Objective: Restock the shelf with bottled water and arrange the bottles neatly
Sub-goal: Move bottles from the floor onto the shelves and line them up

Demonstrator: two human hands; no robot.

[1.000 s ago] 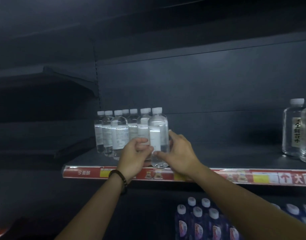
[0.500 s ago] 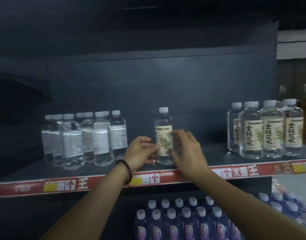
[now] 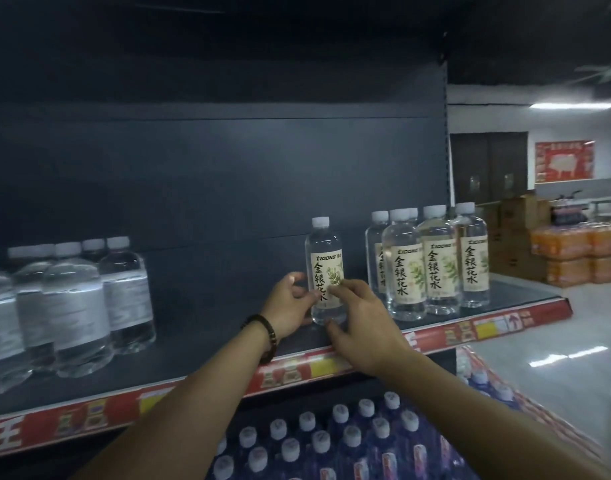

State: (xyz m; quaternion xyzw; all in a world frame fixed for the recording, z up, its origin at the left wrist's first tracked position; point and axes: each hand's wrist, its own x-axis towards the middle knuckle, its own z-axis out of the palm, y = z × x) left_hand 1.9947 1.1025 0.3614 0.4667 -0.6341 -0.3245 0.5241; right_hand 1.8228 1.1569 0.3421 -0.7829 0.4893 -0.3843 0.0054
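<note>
Right, both hands on one bottle (image 3: 326,271) — it stands upright on the dark shelf (image 3: 200,341), alone in the gap between two groups. The left hand (image 3: 290,306), bracelet (image 3: 262,323) on the wrist, curls round the bottle's left side. The right hand (image 3: 363,323) grips the front, fingertips on the cream label, thumb down by the base. Matching labelled bottles (image 3: 435,265) stand near on the right, white-labelled bottles (image 3: 75,306) well apart on the left — blue bottles (image 3: 331,438) sit on the level below.

Your forearms reach up from the lower frame; your left hand (image 3: 290,304) and right hand (image 3: 364,329) meet mid-frame, fingers (image 3: 352,289) curled around one bottle (image 3: 326,251).
</note>
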